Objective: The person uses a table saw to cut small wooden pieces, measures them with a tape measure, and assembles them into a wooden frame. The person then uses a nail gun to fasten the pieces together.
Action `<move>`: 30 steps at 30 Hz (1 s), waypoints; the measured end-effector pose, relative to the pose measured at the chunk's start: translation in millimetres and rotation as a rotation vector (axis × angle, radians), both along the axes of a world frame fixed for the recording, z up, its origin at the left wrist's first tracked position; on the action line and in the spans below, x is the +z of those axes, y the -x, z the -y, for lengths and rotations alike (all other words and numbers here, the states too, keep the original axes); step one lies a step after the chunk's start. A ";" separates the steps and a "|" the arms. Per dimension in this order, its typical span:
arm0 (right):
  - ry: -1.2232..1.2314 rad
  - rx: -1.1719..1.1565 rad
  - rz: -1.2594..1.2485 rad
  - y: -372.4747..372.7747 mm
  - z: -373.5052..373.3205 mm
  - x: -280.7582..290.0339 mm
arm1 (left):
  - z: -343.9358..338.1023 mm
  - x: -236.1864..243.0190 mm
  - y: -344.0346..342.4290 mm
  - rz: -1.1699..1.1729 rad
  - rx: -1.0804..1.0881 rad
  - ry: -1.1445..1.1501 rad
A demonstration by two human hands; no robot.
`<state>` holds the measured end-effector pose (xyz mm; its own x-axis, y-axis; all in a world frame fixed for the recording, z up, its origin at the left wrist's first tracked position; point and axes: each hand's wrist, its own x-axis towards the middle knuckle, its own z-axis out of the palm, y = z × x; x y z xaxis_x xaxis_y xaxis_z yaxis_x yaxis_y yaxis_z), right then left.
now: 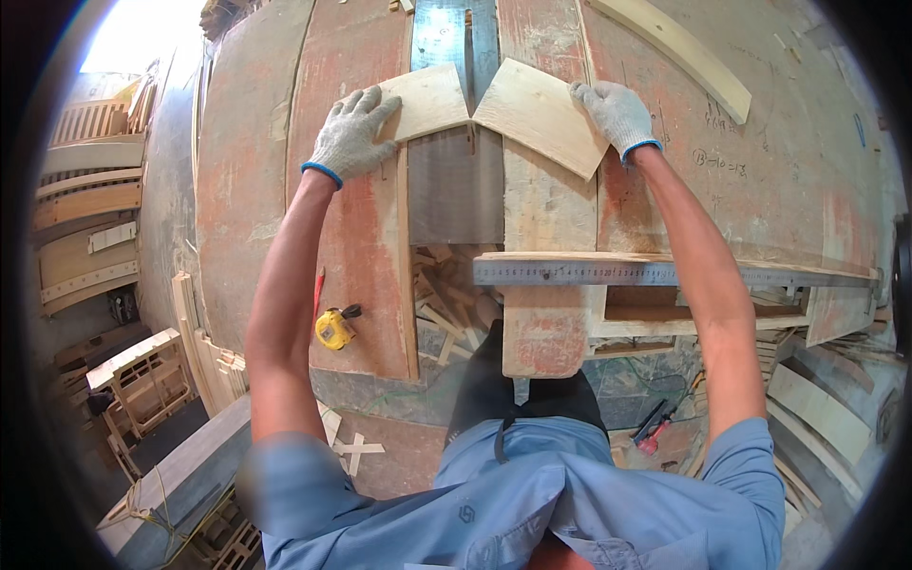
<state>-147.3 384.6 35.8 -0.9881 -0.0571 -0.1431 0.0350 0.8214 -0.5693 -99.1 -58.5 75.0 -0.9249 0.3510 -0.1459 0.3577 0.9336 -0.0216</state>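
Note:
Two pale wooden boards lie at the far middle of the workbench, their near corners touching and a V-shaped gap opening away from me. My left hand (353,135), in a grey-white knit glove with a blue cuff, grips the outer end of the left wooden board (426,103), its thumb at the near edge. On the other side, my right hand (617,116), gloved alike, holds the outer end of the right wooden board (541,114), fingertips on its top face. Between and beyond the boards runs a blue-lit metal strip (438,38) with a dark slot.
A long metal ruler (579,273) lies along the bench edge under my right forearm. A yellow tape measure (333,329) and a red pencil (318,290) sit near my left forearm. A long plank (679,55) is at the far right. Offcuts (446,294) fill the opening before me.

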 end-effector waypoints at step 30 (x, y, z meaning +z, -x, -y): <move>-0.364 -0.402 -0.171 -119.4 -241.5 -3.5 | -10.4 -80.7 -11.7 -0.525 0.330 -0.499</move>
